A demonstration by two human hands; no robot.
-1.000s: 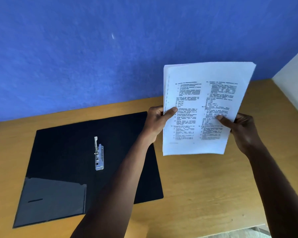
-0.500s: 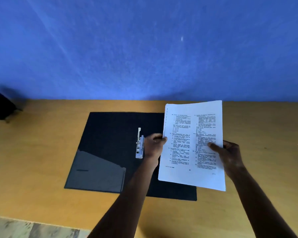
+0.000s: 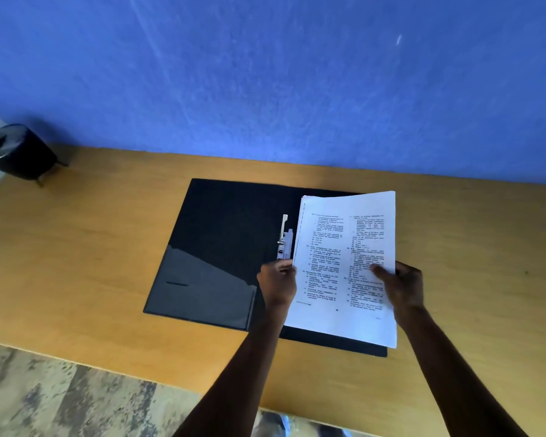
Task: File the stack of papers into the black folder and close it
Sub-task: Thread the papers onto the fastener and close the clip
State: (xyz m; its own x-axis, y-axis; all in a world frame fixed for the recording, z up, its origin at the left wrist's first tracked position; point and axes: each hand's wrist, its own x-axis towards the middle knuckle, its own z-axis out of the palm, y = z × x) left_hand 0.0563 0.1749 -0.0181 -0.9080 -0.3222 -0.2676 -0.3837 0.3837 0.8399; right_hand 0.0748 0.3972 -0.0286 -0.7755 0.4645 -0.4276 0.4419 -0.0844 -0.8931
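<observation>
The black folder (image 3: 227, 228) lies open and flat on the wooden table (image 3: 92, 247). A metal clip (image 3: 285, 237) stands along its spine, its lever raised. A stack of printed white papers (image 3: 331, 247) hovers over the folder's right half, its left edge just beside the clip. My left hand (image 3: 278, 283) grips the stack's left edge near the bottom of the clip. My right hand (image 3: 401, 287) holds the right edge, thumb on top of the page. The folder's right half is mostly hidden under the papers.
A dark round pot (image 3: 16, 152) stands at the table's far left corner by the blue wall (image 3: 265, 74). The folder's left flap carries a glossy pocket (image 3: 202, 288). Patterned floor (image 3: 60, 395) shows beyond the table's near edge.
The papers came down from upright in front of the wall, to the right of the folder, to low over its right half. Both hands kept their hold; the view shifted left.
</observation>
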